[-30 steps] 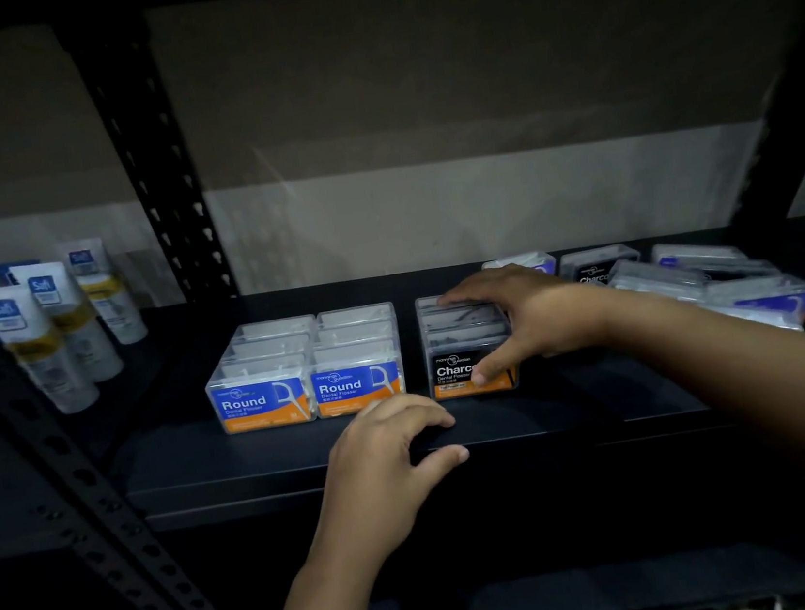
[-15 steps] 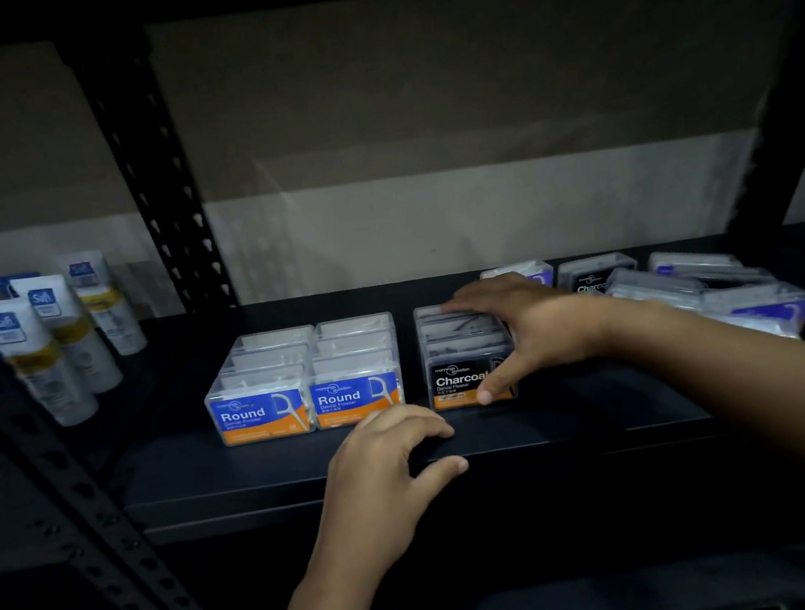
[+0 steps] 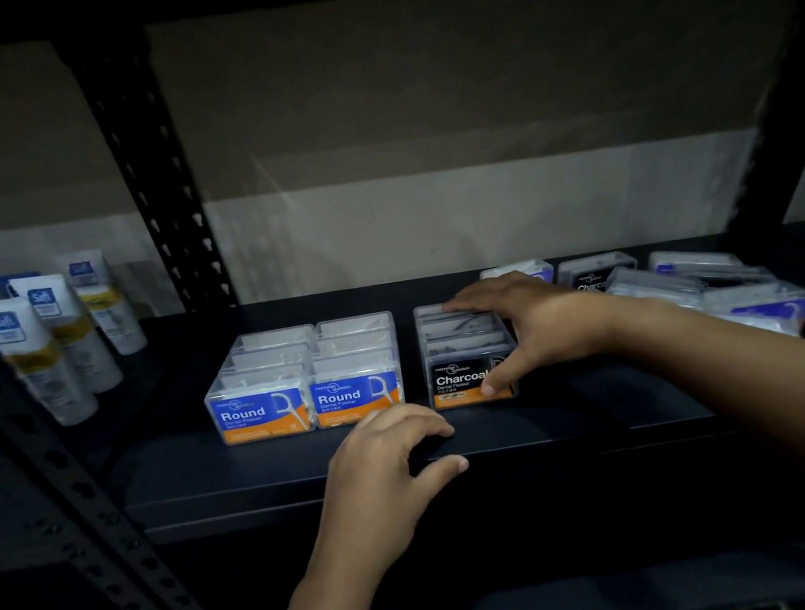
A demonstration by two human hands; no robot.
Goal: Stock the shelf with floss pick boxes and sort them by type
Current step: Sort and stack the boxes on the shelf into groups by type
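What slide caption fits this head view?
Right hand grips the row of clear black-labelled Charcoal floss boxes beside two blue-and-orange Round rows.

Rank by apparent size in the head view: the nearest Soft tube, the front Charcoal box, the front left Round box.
1. Nearest Soft tube: looks largest, the tallest of the three, though it stands nearer the camera's left edge.
2 and 3. Front left Round box and front Charcoal box: look alike; the right hand hides part of the Charcoal box.
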